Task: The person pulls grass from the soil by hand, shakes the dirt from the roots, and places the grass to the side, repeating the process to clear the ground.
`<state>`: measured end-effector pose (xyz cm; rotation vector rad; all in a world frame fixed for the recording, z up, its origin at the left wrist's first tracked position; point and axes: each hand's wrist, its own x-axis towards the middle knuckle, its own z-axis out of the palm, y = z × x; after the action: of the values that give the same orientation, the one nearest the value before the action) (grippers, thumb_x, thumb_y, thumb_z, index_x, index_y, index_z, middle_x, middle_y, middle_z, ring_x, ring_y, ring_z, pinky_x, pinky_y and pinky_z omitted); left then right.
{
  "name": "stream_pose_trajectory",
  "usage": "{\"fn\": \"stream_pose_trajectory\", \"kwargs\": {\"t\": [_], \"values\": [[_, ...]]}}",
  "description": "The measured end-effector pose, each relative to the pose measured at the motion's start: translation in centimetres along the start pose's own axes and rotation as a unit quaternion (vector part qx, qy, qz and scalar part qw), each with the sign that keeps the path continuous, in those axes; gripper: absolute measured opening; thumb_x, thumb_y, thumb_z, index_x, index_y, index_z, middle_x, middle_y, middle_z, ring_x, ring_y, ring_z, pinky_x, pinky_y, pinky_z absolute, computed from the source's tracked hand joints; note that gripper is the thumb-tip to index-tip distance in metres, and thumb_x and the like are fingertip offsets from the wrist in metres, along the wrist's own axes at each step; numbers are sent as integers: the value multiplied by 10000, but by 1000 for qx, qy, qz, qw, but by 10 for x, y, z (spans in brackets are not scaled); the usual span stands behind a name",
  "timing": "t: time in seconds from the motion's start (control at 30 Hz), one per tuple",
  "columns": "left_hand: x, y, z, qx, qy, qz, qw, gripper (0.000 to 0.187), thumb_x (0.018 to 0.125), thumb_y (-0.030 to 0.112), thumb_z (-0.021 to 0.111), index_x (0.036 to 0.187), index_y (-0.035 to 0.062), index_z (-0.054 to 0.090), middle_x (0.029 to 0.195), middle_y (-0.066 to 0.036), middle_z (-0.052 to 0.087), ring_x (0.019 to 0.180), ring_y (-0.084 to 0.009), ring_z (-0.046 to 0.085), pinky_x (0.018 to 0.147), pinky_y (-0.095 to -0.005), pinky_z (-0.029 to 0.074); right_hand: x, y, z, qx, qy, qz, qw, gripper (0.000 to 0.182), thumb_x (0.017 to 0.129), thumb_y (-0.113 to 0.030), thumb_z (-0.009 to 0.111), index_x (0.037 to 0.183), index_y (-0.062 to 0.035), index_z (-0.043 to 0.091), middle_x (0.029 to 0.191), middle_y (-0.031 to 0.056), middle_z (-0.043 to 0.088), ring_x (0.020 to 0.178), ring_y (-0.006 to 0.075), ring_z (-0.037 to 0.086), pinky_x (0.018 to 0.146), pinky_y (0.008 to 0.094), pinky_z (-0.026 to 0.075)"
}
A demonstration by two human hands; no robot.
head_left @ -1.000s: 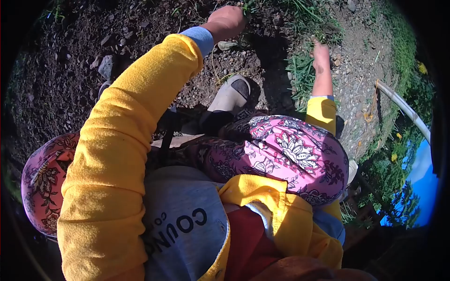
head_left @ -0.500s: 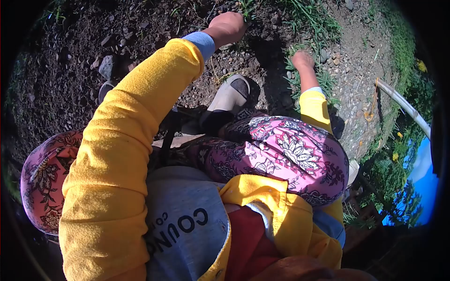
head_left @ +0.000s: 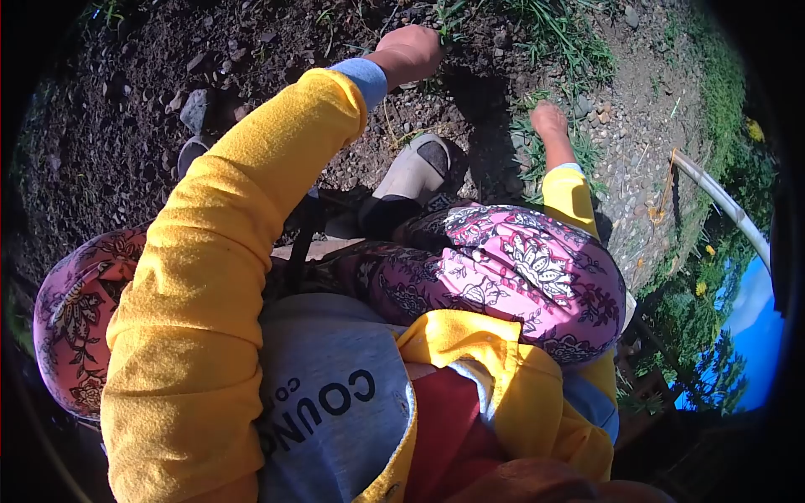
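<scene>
both hands (head_left: pixel 549 119) down among grass (head_left: pixel 537 142)

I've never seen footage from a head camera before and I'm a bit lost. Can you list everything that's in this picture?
soil: one patch, dark brown, upper left
stones: several, grey, scattered on the soil
grass: several tufts, green, top middle and beside the right hand
gravel: one strip, pale grey, upper right
pipe: one, white, slanting along the right edge
yellow flowers: a few, far right in the greenery
shoe: one, beige with a dark toe, middle, on the ground
trousers: pink flowered, over both knees
sleeves: two, yellow
left hand: fist closed, down at the soil by the grass, top middle
right hand: closed, in a grass tuft, upper right
</scene>
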<state>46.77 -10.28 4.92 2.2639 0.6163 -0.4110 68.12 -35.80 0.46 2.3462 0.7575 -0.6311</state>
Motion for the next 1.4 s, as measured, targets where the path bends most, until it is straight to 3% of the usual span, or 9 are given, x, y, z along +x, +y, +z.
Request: {"fn": "stream_pose_trajectory", "kwargs": {"t": [0.47,0.53,0.6,0.67,0.73,0.77,0.83,0.97,1.4], "values": [[-6,-4,-2,13,6,-6,1000,431,808,389,412,873,-1,583,864,-183,586,824,-313,565,750,-383,442,7,9,5,156,116,24,980,454,728,-346,528,1028,-6,521,1046,214,516,983,323,494,852,362,390],[-6,-4,0,6,10,-4,1000,432,805,394,420,869,-1,584,858,-180,588,813,-308,570,745,-380,444,-6,9,-33,207,152,-25,966,374,741,-311,544,899,26,585,891,192,589,858,322,555,767,362,422],[-5,-3,1,-15,-10,-13,1000,438,806,402,420,865,0,584,852,-182,588,814,-306,569,748,-379,442,-6,10,-45,508,283,-41,813,349,747,-317,565,781,27,609,753,143,615,722,284,580,670,349,431],[-4,-1,1,-25,-14,-18,999,442,807,405,415,860,-1,584,848,-183,588,818,-307,567,750,-379,441,-5,10,-62,720,133,73,677,345,748,-325,580,772,17,609,714,108,617,669,243,577,623,330,426],[-4,2,6,-23,-6,-17,1000,444,810,403,406,855,-2,584,846,-185,587,823,-312,563,753,-379,439,1,5,-64,248,130,21,960,409,748,-377,556,834,21,599,847,192,599,792,340,574,706,391,430],[-3,3,6,-22,-2,-13,1000,390,800,347,408,855,6,590,860,-180,588,832,-308,564,750,-376,443,13,8,-47,177,127,4,976,419,746,-371,547,892,21,578,918,216,565,857,355,543,754,397,419],[-5,4,8,-21,5,-16,1000,296,779,234,412,857,22,604,889,-170,589,850,-301,565,745,-370,450,16,-5,-41,99,56,40,993,457,754,-359,529,1005,22,533,1067,216,505,985,339,492,848,386,391],[-10,-3,6,-30,9,-1,1000,341,800,291,411,851,10,599,871,-176,590,844,-307,563,746,-376,448,-4,-21,-36,48,-46,81,994,529,719,-393,572,1068,0,509,1120,176,492,1041,292,475,869,359,388],[-7,-15,14,-42,-3,-12,999,462,814,405,388,835,-11,588,847,-197,582,839,-332,550,767,-392,429,14,-16,-7,49,-40,49,997,368,710,-265,526,946,13,579,1042,196,530,985,303,510,850,353,399]]}}
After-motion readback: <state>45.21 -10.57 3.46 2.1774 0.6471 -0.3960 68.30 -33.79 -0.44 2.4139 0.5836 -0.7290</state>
